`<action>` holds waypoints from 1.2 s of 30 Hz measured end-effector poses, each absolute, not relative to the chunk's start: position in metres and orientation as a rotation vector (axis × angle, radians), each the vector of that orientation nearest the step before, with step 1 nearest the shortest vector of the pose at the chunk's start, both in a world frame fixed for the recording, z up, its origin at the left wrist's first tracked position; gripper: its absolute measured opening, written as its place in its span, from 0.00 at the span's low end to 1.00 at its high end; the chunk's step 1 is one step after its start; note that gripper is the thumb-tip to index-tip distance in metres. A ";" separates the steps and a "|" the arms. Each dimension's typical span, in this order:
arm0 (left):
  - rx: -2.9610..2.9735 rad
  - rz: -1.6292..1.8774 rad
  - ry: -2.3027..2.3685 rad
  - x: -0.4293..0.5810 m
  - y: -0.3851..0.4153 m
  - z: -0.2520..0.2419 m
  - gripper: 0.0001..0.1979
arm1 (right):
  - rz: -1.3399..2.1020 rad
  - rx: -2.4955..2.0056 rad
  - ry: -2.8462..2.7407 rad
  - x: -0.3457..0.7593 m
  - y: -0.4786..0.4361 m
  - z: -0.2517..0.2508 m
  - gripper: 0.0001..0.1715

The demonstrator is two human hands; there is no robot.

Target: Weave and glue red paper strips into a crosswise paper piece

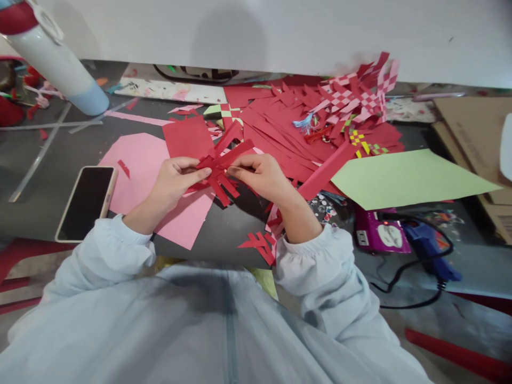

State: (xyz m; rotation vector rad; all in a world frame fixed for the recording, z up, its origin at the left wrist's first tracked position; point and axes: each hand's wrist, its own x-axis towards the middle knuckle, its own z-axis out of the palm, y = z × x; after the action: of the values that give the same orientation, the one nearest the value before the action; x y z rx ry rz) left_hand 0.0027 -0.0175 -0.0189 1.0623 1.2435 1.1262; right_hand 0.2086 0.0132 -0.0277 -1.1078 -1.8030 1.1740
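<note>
- Just above the near edge of the dark surface (224,229), your left hand (176,178) and right hand (260,176) meet over a bundle of red paper strips (222,170).
- Your left hand is closed, its thumb and fingers pinching the bundle's left side.
- Your right hand is closed too, its fingertips pinching the bundle from the right, so the strips cross and fan out between your two hands.
- Under your left hand lies a pink sheet (140,160), and a phone (86,201) rests face up just beside it on the left.
- Behind your hands a heap of red strips (288,122) spreads out, with checkered woven pieces (360,96) on its far right.
- To your right a pale green sheet (400,178) overlaps that heap, and a blue glue gun (428,245) lies near it.
- Small red scraps (260,245) sit by your right wrist.
- At the far left, a white bottle (56,58) stands well apart.
</note>
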 end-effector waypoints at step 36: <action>1.376 0.991 1.351 0.004 -0.024 -0.010 0.20 | 1.188 -1.169 -1.727 0.205 0.008 -0.019 0.10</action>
State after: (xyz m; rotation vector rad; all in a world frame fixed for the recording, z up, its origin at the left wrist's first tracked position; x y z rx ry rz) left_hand 0.0037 -0.0236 -0.0097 1.3758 1.3507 0.9911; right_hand 0.2050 0.0082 -0.0188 -1.1687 -1.7268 1.1876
